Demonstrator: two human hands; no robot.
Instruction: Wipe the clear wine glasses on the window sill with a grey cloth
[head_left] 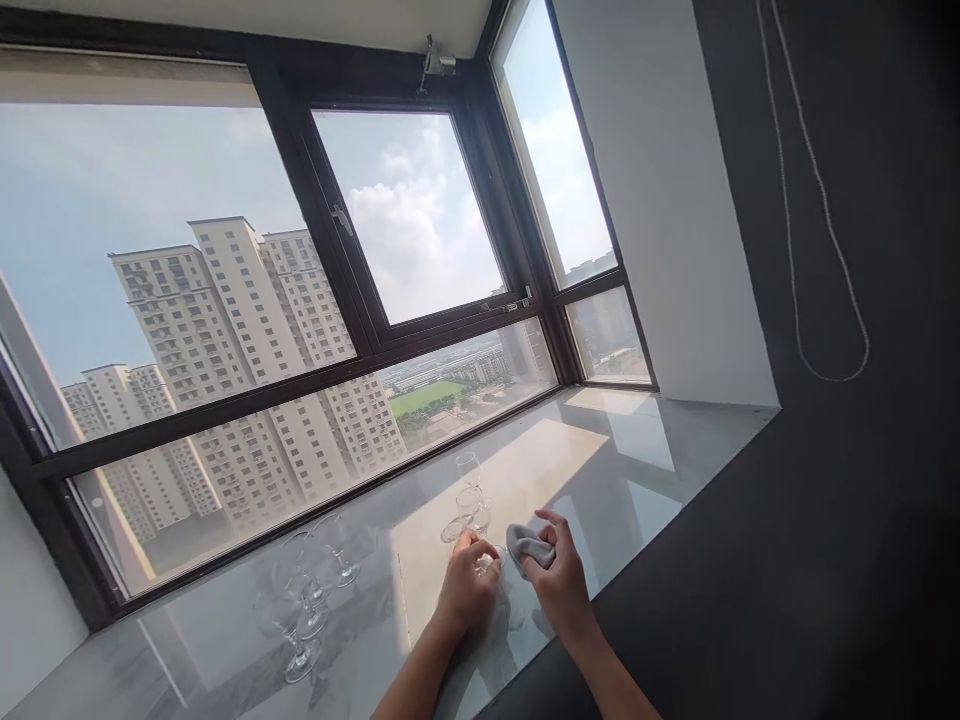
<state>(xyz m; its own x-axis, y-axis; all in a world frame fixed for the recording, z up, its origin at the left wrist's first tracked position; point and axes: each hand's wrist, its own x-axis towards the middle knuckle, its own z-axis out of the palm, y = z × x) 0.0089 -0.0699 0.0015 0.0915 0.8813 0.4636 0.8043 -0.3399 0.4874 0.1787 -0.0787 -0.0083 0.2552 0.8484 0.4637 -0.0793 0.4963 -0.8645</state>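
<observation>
My right hand grips a bunched grey cloth between thumb and fingers, just above the marble windowsill. Close beside it on the left, my left hand is closed around a small clear glass, mostly hidden by the fingers and hard to tell from the glare. Hand and cloth are very near each other. Directly beyond my left hand, several small clear glasses stand on the sunlit part of the sill.
Several stemmed wine glasses stand on the left of the sill. Behind runs a dark-framed window with a handle. A dark wall borders the sill at the right, where a looped cord hangs.
</observation>
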